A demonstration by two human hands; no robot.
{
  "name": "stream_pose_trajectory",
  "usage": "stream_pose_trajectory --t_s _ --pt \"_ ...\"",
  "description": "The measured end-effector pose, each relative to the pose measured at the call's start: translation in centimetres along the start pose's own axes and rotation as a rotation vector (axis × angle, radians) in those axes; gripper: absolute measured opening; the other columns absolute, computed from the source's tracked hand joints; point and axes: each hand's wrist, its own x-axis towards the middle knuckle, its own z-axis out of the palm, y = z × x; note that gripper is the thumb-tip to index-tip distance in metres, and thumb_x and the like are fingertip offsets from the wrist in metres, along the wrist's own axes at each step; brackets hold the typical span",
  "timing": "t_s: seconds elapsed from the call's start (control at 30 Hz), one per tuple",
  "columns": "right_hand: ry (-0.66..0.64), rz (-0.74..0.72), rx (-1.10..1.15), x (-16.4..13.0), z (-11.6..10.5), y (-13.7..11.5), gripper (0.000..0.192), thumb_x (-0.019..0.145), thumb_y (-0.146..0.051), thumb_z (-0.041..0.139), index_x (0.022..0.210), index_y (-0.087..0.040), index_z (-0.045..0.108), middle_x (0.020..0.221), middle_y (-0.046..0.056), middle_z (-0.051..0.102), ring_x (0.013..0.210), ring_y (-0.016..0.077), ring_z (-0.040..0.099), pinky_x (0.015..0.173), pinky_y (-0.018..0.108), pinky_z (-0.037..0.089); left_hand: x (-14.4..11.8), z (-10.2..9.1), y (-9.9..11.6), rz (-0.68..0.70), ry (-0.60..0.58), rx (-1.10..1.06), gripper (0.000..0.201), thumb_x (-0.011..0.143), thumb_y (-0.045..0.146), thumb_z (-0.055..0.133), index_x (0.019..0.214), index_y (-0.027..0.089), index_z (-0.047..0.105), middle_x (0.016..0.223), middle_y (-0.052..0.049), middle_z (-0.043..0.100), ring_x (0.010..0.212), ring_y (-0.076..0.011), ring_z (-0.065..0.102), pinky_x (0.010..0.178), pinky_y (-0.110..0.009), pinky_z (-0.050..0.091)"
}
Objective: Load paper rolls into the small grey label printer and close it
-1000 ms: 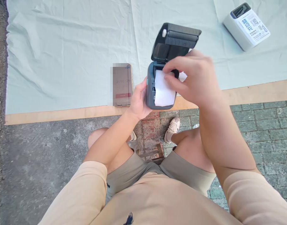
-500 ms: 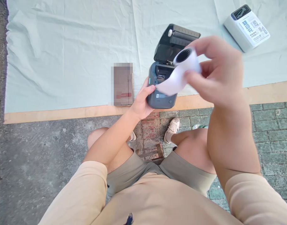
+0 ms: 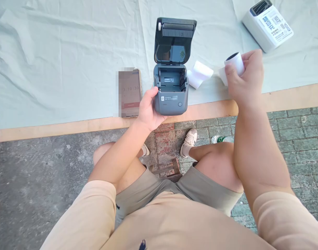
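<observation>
The printer, its lid raised, is gripped at its left side by the left hand near the desk edge. A white roll is pinched by the right hand; curled paper is seen between them.

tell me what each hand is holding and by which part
The left hand holds the dark printer by its near left side; the right hand grips a white paper roll by its outer surface.
</observation>
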Motion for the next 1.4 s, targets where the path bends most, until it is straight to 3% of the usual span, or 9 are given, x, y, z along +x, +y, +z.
stream_pose_trajectory --t_s 0.13,0.3,0.43,0.57,0.73,0.9,1.03,1.23,1.4 --pt "-0.027 0.044 -0.177 1.0 0.0 1.6 0.022 0.082 -0.042 0.073 0.083 -0.033 0.054 0.080 0.004 0.052 0.088 0.0287 0.043 0.096 0.053 0.034 0.1 -0.2 -0.1 0.009 -0.005 0.004 0.051 0.093 0.071 0.064 0.115 0.026 0.074 0.129 -0.010 0.084 0.146 -0.0390 0.069 0.108 -0.054 0.067" --pt "0.016 -0.034 -0.307 -0.1 0.0 -2.1 0.023 0.091 -0.036 0.069 0.112 -0.028 0.068 0.133 0.021 0.065 0.134 0.0464 0.049 0.114 0.068 0.026 0.2 -0.1 -0.1 0.008 0.014 0.019 0.055 0.090 0.074 0.066 0.115 0.026 0.074 0.130 -0.011 0.083 0.148 -0.0397 0.067 0.107 -0.052 0.067" --pt "-0.305 -0.274 -0.269 -2.0 1.5 -6.2 0.041 0.080 -0.045 0.085 0.115 -0.034 0.068 0.122 0.012 0.074 0.128 0.0449 0.055 0.117 0.072 0.033 0.0 0.1 0.1 0.005 0.009 0.040 0.051 0.090 0.070 0.066 0.113 0.025 0.075 0.131 -0.011 0.083 0.147 -0.0412 0.067 0.107 -0.054 0.066" --pt "-0.538 -0.368 -0.383 -2.3 4.3 -6.6 0.032 0.079 -0.036 0.078 0.108 -0.036 0.067 0.102 0.008 0.075 0.101 0.0407 0.065 0.105 0.075 0.046 -0.3 0.2 0.3 0.005 0.020 0.056 0.049 0.091 0.067 0.062 0.112 0.026 0.076 0.132 -0.011 0.083 0.147 -0.0423 0.066 0.107 -0.055 0.066" --pt "-0.441 -0.294 -0.319 -1.1 4.1 -6.3 0.031 0.074 -0.029 0.074 0.101 -0.039 0.062 0.095 0.003 0.077 0.084 0.0368 0.067 0.090 0.064 0.056 -0.5 0.0 0.2 -0.006 0.040 0.043 0.058 0.091 0.072 0.060 0.120 0.025 0.075 0.129 -0.013 0.083 0.146 -0.0432 0.067 0.108 -0.060 0.065" --pt "-0.233 -0.324 -0.033 -2.4 0.5 -11.4 0.027 0.082 -0.032 0.069 0.100 -0.036 0.051 0.101 0.001 0.073 0.089 0.0262 0.068 0.084 0.044 0.057 -0.3 -0.2 0.0 -0.007 0.003 0.019 0.047 0.093 0.065 0.064 0.117 0.025 0.073 0.131 -0.010 0.083 0.143 -0.0396 0.070 0.108 -0.054 0.066" --pt "-0.502 -0.493 -0.111 -3.8 0.6 -14.3 0.021 0.083 -0.032 0.063 0.098 -0.034 0.050 0.104 0.001 0.075 0.090 0.0280 0.073 0.092 0.048 0.058 -0.4 0.2 -0.1 0.014 0.044 0.016 0.047 0.098 0.064 0.063 0.126 0.027 0.069 0.127 -0.007 0.084 0.140 -0.0368 0.073 0.108 -0.052 0.067" --pt "-0.559 -0.398 -0.294 -3.9 2.4 -13.5 0.022 0.080 -0.029 0.069 0.096 -0.036 0.057 0.078 -0.001 0.069 0.080 0.0328 0.068 0.102 0.061 0.053 -0.7 0.7 -0.7 0.075 0.051 0.019 0.050 0.097 0.052 0.071 0.142 0.033 0.062 0.127 -0.003 0.083 0.133 -0.0323 0.078 0.109 -0.047 0.066" --pt "-0.561 -0.491 -0.339 -4.1 2.3 -13.4 0.010 0.095 -0.028 0.060 0.090 -0.034 0.066 0.126 0.004 0.076 0.115 0.0371 0.069 0.098 0.059 0.053 -0.5 0.6 -0.5 0.022 0.062 0.017 0.051 0.100 0.059 0.064 0.141 0.029 0.062 0.126 -0.006 0.084 0.134 -0.0354 0.077 0.106 -0.050 0.067"
